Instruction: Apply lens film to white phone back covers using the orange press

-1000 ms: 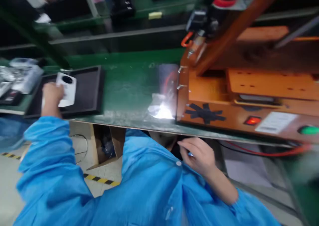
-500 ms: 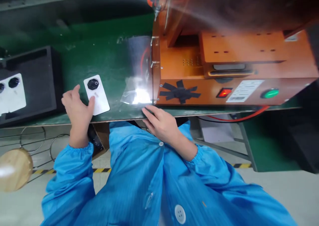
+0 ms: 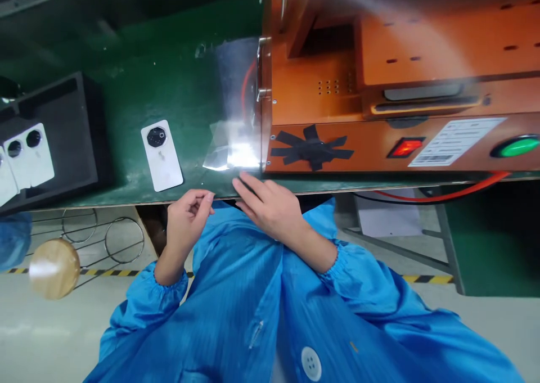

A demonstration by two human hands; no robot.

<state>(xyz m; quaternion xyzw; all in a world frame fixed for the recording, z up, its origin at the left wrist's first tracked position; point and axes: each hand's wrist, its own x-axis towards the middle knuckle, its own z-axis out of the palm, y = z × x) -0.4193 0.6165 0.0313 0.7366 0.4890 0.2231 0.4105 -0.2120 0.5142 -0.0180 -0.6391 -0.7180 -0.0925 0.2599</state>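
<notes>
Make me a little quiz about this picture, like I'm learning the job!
1. True or false: the left hand is holding the white phone cover.
2. What colour is the round button on the orange machine?
3. Where do the right hand's fingers rest? A) on the black tray B) at the front edge of the green table, by the clear film C) on the red switch

Key:
1. False; the cover lies alone on the table.
2. Green.
3. B
</notes>
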